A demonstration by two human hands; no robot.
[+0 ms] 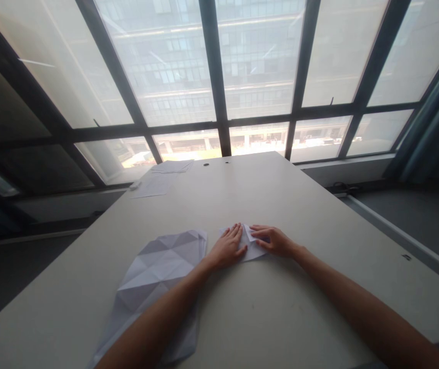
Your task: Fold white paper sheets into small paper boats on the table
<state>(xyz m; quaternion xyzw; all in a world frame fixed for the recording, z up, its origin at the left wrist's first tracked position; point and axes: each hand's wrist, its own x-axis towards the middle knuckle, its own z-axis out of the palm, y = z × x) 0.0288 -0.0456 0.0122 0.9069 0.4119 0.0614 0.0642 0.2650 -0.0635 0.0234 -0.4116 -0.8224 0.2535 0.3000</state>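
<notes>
A small folded piece of white paper [250, 247] lies on the pale table [280, 205], between my two hands. My left hand [227, 248] rests flat on its left side, fingers together. My right hand [275, 241] comes in from the right, its fingertips pressing on the top folds. To the left of my left hand lies a large white sheet [157, 274] marked with many creases. My left forearm crosses over its lower part and hides some of it.
Loose papers [171, 166] and a single sheet [152, 187] lie near the far end of the table, beside a small white object [135, 185]. Two small dark holes mark the far edge. Beyond stand a large window [219, 66] and a curtain [426, 118].
</notes>
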